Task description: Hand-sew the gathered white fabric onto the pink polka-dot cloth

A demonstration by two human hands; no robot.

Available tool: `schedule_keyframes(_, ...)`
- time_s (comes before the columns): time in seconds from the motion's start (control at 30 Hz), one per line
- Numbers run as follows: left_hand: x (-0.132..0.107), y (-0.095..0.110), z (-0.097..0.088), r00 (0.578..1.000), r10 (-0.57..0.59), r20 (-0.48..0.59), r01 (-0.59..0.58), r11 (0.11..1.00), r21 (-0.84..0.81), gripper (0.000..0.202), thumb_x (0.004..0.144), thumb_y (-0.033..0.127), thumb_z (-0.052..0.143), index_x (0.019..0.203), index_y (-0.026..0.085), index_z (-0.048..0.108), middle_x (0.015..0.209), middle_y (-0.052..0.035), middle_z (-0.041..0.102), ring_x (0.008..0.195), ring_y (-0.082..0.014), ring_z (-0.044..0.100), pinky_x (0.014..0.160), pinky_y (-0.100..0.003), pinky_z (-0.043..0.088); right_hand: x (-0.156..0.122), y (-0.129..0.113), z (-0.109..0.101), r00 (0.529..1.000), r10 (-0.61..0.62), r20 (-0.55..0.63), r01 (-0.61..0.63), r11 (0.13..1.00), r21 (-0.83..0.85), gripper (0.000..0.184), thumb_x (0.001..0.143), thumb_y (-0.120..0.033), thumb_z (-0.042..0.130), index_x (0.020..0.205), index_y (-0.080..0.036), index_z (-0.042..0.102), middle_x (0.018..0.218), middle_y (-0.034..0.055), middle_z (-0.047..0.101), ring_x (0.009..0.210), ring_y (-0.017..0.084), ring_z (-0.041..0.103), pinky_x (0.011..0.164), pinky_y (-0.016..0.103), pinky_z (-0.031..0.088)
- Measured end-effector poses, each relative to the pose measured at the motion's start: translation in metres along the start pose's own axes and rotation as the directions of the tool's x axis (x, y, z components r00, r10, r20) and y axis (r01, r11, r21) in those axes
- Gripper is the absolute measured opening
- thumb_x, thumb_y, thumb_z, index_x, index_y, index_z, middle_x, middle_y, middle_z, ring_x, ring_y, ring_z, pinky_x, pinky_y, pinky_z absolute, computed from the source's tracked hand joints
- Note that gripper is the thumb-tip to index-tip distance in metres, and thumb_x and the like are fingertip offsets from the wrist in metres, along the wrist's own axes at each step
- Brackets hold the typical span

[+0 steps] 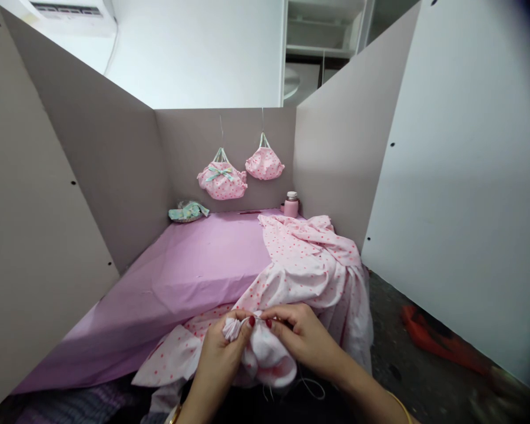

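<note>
Low in the middle of the view, my left hand [223,353] pinches a gathered bunch of pink fabric with red dots [304,265]. My right hand [302,335] is closed on the same bunched edge from the right, fingertips close to the left ones. Below the hands the fabric forms a rounded pouch [267,359]. A thin white thread [311,388] loops beneath it. The remaining fabric spreads up and to the right over a table with a lilac cloth [194,265].
Two finished dotted pink pouches [223,179] [264,162] hang on the back panel. A green fabric piece [188,211] lies at the back left, a pink bottle [291,204] at the back right. Grey panels enclose the table. Red cloth [428,335] lies on the floor at right.
</note>
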State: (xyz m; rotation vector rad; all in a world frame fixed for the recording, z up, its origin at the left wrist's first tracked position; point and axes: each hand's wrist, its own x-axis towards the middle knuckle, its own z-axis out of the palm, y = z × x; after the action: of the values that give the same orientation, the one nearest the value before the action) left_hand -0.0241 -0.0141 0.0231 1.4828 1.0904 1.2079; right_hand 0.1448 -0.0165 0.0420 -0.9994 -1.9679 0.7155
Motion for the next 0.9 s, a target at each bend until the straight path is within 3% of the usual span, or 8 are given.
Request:
schedule_keyframes(0.3,0.0023,-0.0034,0.0011,0.999,-0.007,-0.052,0.006,1.000,-0.018,0.016,0.072,0.031,0.063,0.072,0.015,0.065,0.060,-0.0003,0.064,0.054,-0.0151,0.055,0.050,-0.021,0.042,-0.0014,0.0020,0.0010,0.998,-0.019,-0.053,0.016,0.998,-0.055,0.034,0.076,-0.004,0.050,0.099,-0.023,0.068,0.083,0.0017,0.070,0.076,0.015,0.063,0.069,0.025,0.045)
schedule_keyframes(0.6,-0.0001,0.0036,0.0006,0.998,0.043,-0.049,-0.039,0.996,0.080,0.015,0.073,0.030,0.062,0.070,0.016,0.063,0.058,0.0002,0.061,0.053,-0.0145,0.053,0.051,-0.021,0.041,-0.0013,-0.0014,0.0049,0.996,-0.022,-0.087,0.011,0.992,-0.123,0.031,0.077,-0.006,0.050,0.095,-0.022,0.068,0.082,0.0023,0.070,0.073,0.016,0.063,0.066,0.026,0.043)
schedule_keyframes(0.9,0.0024,-0.0018,0.0023,0.997,-0.068,-0.024,0.065,0.994,-0.093,0.019,0.071,0.033,0.064,0.073,0.014,0.062,0.056,0.0026,0.059,0.049,-0.0120,0.050,0.047,-0.019,0.039,-0.0010,0.0016,0.0053,0.995,0.040,-0.096,-0.046,0.997,-0.064,0.026,0.076,-0.007,0.051,0.091,-0.019,0.069,0.071,0.0009,0.068,0.062,0.014,0.058,0.057,0.023,0.039)
